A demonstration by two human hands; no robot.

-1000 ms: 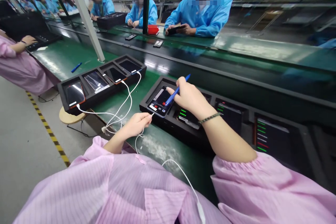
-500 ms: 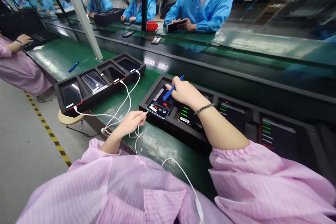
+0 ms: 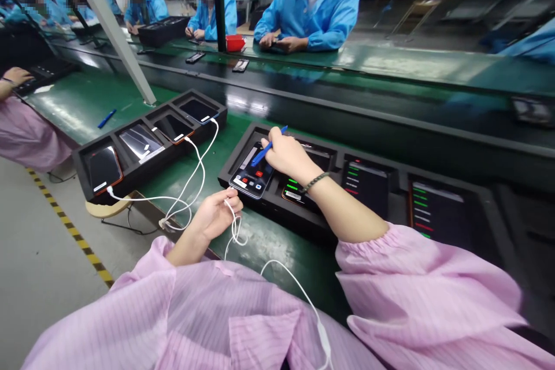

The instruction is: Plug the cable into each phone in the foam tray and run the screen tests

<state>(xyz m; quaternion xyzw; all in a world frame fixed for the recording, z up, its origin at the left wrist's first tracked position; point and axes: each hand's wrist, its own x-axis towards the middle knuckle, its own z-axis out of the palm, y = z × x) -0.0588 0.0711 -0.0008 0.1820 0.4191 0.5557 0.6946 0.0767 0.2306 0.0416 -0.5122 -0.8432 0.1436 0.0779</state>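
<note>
My left hand [image 3: 219, 213] pinches the end of a white cable [image 3: 236, 231] at the lower edge of a lit phone [image 3: 249, 176]. That phone lies in the leftmost slot of a black foam tray [image 3: 277, 211]. Over its upper right part is my right hand [image 3: 284, 153], closed around a blue pen [image 3: 264, 153] that slants across the screen. Further right in the same tray, several phones [image 3: 366, 185] show green, white and red lines. Whether the cable's plug sits in the phone's port is hidden by my fingers.
A second black tray [image 3: 130, 170] on the left holds several phones, some with white cables. Another blue pen [image 3: 106, 118] lies behind it. A slanted post [image 3: 115, 29] rises nearby. People in blue sit across the conveyor [image 3: 312, 92]; a person's hand [image 3: 17, 76] is far left.
The view has shifted slightly right. My left hand has turned, its fingers more visible at the phone's lower edge. My right hand still holds the pen over the phone.
</note>
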